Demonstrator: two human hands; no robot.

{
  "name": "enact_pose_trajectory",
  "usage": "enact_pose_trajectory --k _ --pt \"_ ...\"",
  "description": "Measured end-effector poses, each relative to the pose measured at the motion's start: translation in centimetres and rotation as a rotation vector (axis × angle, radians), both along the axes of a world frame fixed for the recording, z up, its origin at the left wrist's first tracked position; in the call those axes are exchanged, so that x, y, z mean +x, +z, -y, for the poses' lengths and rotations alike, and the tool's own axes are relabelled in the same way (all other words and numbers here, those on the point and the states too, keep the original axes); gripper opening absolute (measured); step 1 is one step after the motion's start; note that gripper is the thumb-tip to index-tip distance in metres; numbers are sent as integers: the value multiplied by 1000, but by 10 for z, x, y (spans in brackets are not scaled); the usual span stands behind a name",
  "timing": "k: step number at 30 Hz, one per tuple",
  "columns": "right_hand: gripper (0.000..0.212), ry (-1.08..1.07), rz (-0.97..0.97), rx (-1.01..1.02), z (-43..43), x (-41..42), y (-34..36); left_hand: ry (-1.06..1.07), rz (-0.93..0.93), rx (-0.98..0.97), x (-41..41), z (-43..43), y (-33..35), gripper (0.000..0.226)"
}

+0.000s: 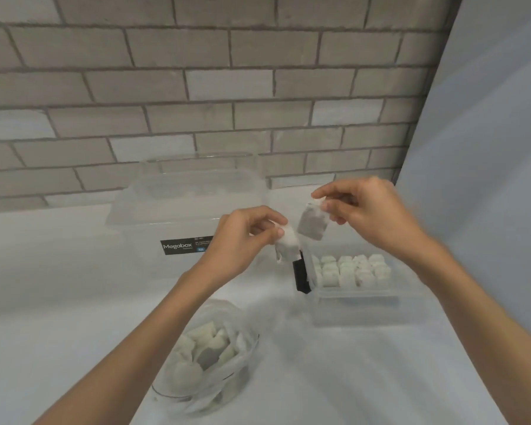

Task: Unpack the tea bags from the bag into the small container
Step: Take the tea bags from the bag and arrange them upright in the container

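Pinching a grey tea bag [311,225] by its top edge between thumb and forefinger of the right hand [368,210], letting it hang free in the air above the left end of the small container [359,314]. Pinching a white tea bag [288,245] the same way in the left hand [246,237], thumb and fingers closing narrowly on its upper part, holding it just left of the grey one and a little lower; being too blurred there to tell whether touching or just apart. Holding both hands raised and close together over the white table [59,286], in front of a grey brick wall [196,87].

Looking down and right at the small container: clear plastic, standing on the table below the right wrist, carrying a black clasp [301,276] on its left end. Showing inside it rows of tea bags [350,269], standing on edge and packed side by side, filling the far part.

Looking nearer the body at the plastic bag [242,369], lying on the table between the two forearms, slumping open and holding loose tea bags [209,340] in a jumbled heap, mostly white, one turning a grey face up.

Looking past the left hand at a big clear box [178,194], standing on the table against the wall, left of the small container and apart from it, bearing a black label [183,246] reading Megabox on its near side.
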State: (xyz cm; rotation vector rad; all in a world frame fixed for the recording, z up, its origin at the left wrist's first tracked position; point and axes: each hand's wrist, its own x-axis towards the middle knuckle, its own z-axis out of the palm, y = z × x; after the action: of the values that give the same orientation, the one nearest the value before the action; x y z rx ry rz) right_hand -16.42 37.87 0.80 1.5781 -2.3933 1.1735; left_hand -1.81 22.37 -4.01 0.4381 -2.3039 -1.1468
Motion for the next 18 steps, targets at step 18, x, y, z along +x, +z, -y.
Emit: enact_pose_trajectory --k 18 --pt "13 -160 -43 272 -65 -112 -60 -263 692 -492 -161 -52 -62 19"
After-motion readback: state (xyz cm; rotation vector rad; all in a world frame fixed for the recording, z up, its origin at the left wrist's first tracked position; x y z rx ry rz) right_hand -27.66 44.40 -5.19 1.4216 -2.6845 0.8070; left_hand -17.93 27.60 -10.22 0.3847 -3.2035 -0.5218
